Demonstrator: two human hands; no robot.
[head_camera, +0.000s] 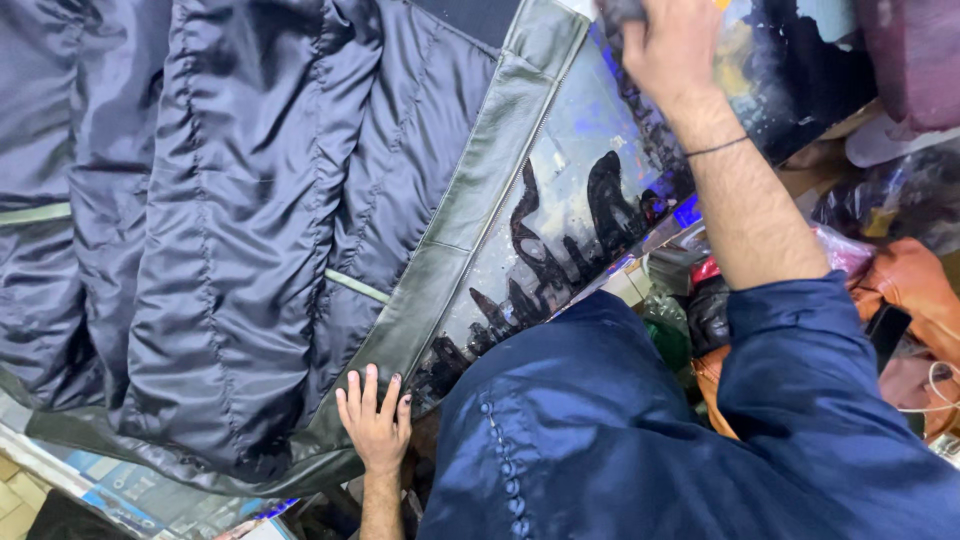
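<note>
— The left hand (375, 425) lies flat, fingers spread, pressing the hem of the jacket (240, 230), which spreads up and leftward from it across the worktop (590, 170).

— How would it handle?

— Soft and floppy, I'd judge; the quilted navy lining looks slick, so the firmer green leather edge (470, 200) is the better hold.

— And the right hand (665, 45)?

— Far above, curled around something dark at the frame's edge; I can't tell what. The worktop right of the jacket is glossy and paint-stained, with orange bags (915, 285) beyond.
</note>
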